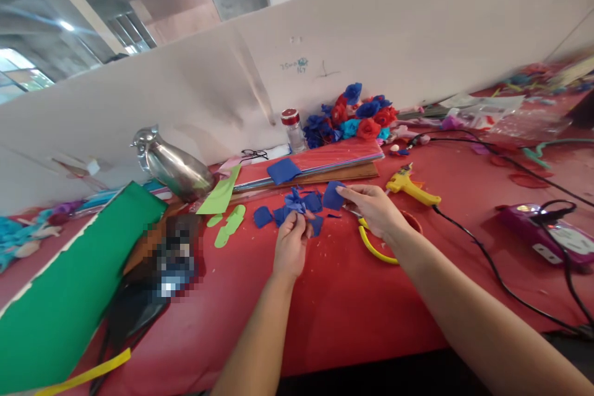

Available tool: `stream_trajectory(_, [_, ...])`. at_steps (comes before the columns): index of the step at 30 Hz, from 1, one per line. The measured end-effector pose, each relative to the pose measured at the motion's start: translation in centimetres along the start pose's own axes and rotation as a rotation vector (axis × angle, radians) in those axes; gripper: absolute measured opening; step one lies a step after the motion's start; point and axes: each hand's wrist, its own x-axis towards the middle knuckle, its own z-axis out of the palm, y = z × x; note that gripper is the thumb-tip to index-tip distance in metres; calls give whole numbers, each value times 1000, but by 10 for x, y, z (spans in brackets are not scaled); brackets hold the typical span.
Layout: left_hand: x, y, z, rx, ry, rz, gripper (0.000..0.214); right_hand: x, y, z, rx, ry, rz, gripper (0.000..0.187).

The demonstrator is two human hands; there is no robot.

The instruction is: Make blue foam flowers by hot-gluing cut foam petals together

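Note:
Between the fingers of my left hand (pixel 291 246) is a partly formed blue paper flower (pixel 294 200), its petals pointing up. My right hand (pixel 371 207) pinches a single blue paper petal (pixel 333 196) by its right edge, a little to the right of the flower. More cut blue pieces, among them a loose petal (pixel 263 216), lie on the red tabletop around and behind my left hand. Just beyond my right hand rests a yellow glue gun (pixel 412 188). Yellow-handled scissors (pixel 371 247) lie partly hidden under my right wrist.
Behind are stacked paper sheets (pixel 334 159), a jar with a red lid (pixel 293 130) and a heap of finished paper flowers (pixel 357 114). Left stand a metal jug (pixel 174 164), light green cut-outs (pixel 229 226) and a green sheet (pixel 69 284). A purple power strip (pixel 547 235) and cords lie right.

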Motion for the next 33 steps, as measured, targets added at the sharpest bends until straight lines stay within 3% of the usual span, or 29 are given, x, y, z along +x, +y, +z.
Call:
stream_trajectory(8, [-10, 6, 5, 6, -186, -2, 33, 1, 0, 1, 87, 10, 12, 35])
stream_trajectory(12, [-11, 5, 5, -4, -211, 15, 34, 2, 1, 2, 161, 23, 58, 34])
stream_trajectory(22, [-2, -7, 6, 0, -49, -27, 33, -10, 0, 17, 255, 23, 79, 33])
stream_trajectory(33, [3, -18, 7, -47, -29, -4, 39, -11, 10, 23, 294, -3, 56, 34])
